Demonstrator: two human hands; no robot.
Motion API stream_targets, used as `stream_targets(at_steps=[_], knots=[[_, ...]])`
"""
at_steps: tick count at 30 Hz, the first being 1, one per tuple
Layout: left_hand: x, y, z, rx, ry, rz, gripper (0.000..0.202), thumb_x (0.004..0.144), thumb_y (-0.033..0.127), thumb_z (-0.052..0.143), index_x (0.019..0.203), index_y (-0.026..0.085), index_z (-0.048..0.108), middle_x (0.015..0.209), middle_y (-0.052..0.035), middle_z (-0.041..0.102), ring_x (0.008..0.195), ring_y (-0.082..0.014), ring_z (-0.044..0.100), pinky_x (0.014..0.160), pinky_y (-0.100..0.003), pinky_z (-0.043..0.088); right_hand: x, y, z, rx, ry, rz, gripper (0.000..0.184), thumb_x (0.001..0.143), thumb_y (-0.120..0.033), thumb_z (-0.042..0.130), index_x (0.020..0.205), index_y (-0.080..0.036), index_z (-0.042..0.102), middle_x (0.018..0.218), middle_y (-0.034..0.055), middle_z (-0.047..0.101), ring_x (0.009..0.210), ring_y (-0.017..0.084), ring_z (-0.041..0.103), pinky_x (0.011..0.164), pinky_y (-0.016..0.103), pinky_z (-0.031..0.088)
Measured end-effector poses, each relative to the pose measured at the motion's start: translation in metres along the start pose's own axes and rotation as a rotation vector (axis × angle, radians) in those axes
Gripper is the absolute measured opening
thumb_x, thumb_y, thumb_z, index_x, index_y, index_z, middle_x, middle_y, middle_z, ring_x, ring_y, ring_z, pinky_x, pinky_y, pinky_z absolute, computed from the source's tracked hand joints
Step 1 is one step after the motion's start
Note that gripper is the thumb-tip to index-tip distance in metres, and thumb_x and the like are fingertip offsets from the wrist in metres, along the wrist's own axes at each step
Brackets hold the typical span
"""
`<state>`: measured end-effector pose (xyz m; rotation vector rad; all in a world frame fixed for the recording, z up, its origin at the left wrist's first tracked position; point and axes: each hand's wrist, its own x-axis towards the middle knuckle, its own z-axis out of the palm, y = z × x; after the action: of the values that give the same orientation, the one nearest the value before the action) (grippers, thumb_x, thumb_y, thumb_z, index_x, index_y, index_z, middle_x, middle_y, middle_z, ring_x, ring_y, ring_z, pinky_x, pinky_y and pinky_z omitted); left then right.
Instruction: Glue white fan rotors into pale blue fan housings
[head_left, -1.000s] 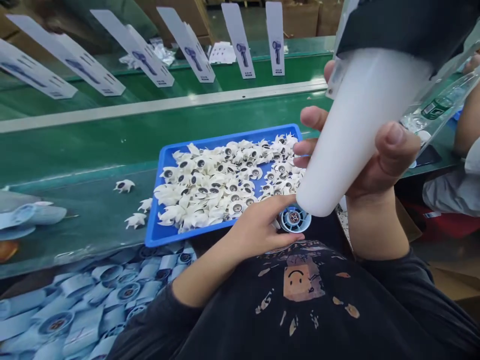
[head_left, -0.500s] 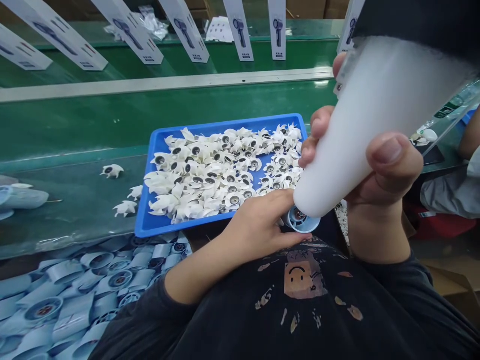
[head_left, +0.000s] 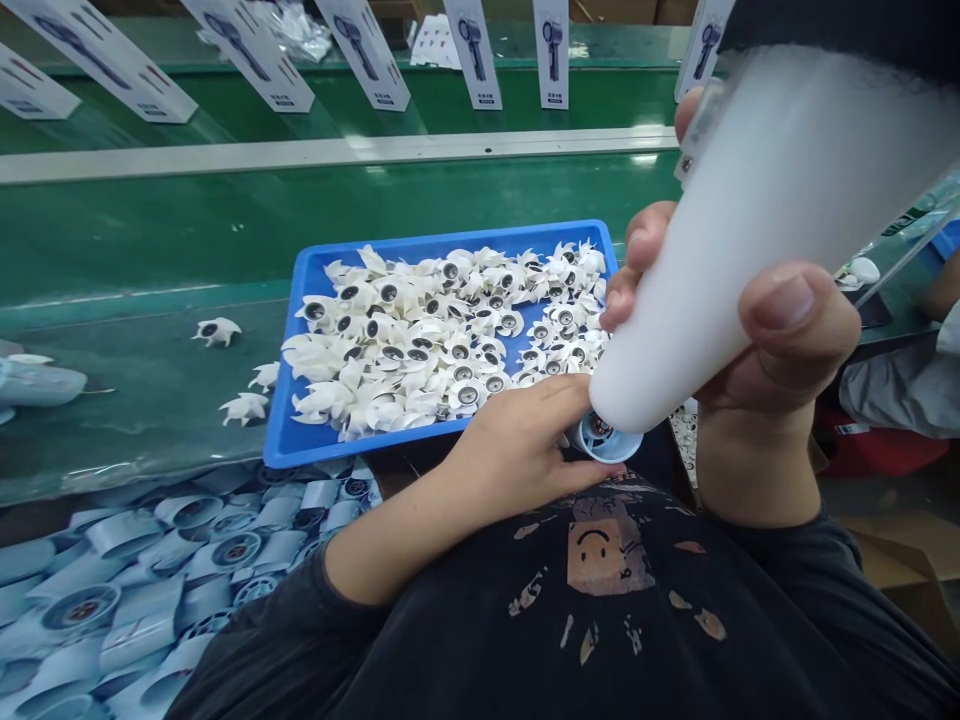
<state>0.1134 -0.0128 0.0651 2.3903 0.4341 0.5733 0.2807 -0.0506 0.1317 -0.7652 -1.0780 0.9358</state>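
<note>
My right hand point(head_left: 772, 350) is wrapped round a large white tapered tube point(head_left: 750, 220), held up close to the camera with its narrow end pointing down. Just below that end, my left hand point(head_left: 517, 450) grips a small pale blue round housing point(head_left: 604, 438) with a dark hub inside, held near my chest. Behind both hands a blue tray point(head_left: 307, 440) holds several white fan impellers point(head_left: 420, 340).
Three loose white impellers point(head_left: 216, 331) lie on the green conveyor belt point(head_left: 225, 230) left of the tray. A bin of pale blue housings point(head_left: 150, 590) sits at lower left. White product boxes point(head_left: 472, 50) stand along the far belt. Another person's arm point(head_left: 941, 280) shows at right.
The view has shifted a little, so the tray sits slightly higher and further left. The blue housing has tucked further under the end of the white tube. Both hands keep their grips.
</note>
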Motion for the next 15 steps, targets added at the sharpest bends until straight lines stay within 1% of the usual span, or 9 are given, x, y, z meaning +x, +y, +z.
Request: stream_targets(at_steps=[2,4,7,9,11,12,14,15], knots=[[0.000,0.001,0.000,0.007,-0.008,-0.006,0.033,0.082,0.036,0.069,0.110,0.019,0.060,0.102,-0.0042,0.072,0.089,-0.0198,0.068,0.075,-0.029,0.054,0.000,0.000,0.000,-0.001,0.000,-0.003,0.051,0.060,-0.066,0.076,0.076,-0.020,0.061,0.076,-0.0037,0.063,0.062,0.012,0.064,0.059,0.027,0.057],[-0.001,0.002,0.000,0.010,-0.008,-0.006,0.032,0.083,0.036,0.068,0.109,0.019,0.061,0.102,-0.0045,0.072,0.090,-0.0199,0.068,0.075,-0.030,0.053,0.000,0.000,0.000,-0.010,0.011,0.022,0.049,0.059,-0.064,0.078,0.075,-0.021,0.062,0.076,-0.0040,0.064,0.063,0.013,0.065,0.059,0.026,0.058],[0.000,0.003,0.001,0.020,-0.011,-0.007,0.035,0.082,0.038,0.069,0.110,0.018,0.061,0.101,-0.0050,0.072,0.088,-0.0206,0.068,0.072,-0.030,0.053,0.002,0.002,0.000,-0.019,0.025,0.064,0.048,0.058,-0.061,0.081,0.077,-0.022,0.062,0.079,-0.0024,0.066,0.065,0.015,0.067,0.058,0.027,0.059],[0.001,0.001,0.002,0.027,-0.039,-0.029,0.039,0.080,0.038,0.071,0.113,0.019,0.061,0.099,-0.0046,0.073,0.086,-0.0209,0.069,0.070,-0.030,0.053,0.003,0.003,-0.002,-0.027,0.031,0.072,0.045,0.059,-0.056,0.082,0.080,-0.021,0.063,0.081,-0.0014,0.067,0.067,0.016,0.068,0.059,0.027,0.060],[0.000,-0.007,0.004,0.028,-0.059,-0.071,0.047,0.078,0.039,0.073,0.119,0.020,0.060,0.102,-0.0052,0.073,0.088,-0.0225,0.069,0.072,-0.032,0.054,0.003,0.003,-0.006,-0.015,0.038,0.060,0.039,0.061,-0.047,0.083,0.082,-0.021,0.063,0.083,-0.0022,0.068,0.068,0.015,0.068,0.061,0.027,0.061],[-0.001,-0.013,0.005,0.025,-0.048,-0.101,0.052,0.076,0.040,0.074,0.122,0.021,0.060,0.106,-0.0059,0.073,0.091,-0.0238,0.069,0.075,-0.034,0.054,0.002,0.002,-0.010,-0.006,0.036,0.049,0.037,0.062,-0.044,0.084,0.083,-0.020,0.064,0.083,-0.0028,0.068,0.069,0.015,0.068,0.061,0.028,0.061],[-0.005,-0.031,0.004,-0.007,0.028,-0.184,0.057,0.072,0.044,0.077,0.123,0.024,0.061,0.113,-0.0061,0.072,0.097,-0.0263,0.069,0.082,-0.038,0.055,-0.001,-0.002,-0.022,-0.017,0.038,0.034,0.037,0.061,-0.041,0.085,0.084,-0.021,0.065,0.083,-0.0036,0.069,0.069,0.015,0.068,0.061,0.028,0.061],[-0.008,-0.041,0.002,-0.053,0.101,-0.232,0.058,0.069,0.047,0.078,0.121,0.025,0.062,0.113,-0.0060,0.072,0.099,-0.0269,0.068,0.084,-0.040,0.054,-0.004,-0.005,-0.031,-0.039,0.038,0.027,0.037,0.061,-0.042,0.085,0.085,-0.021,0.066,0.084,-0.0032,0.070,0.070,0.015,0.069,0.060,0.028,0.060]])
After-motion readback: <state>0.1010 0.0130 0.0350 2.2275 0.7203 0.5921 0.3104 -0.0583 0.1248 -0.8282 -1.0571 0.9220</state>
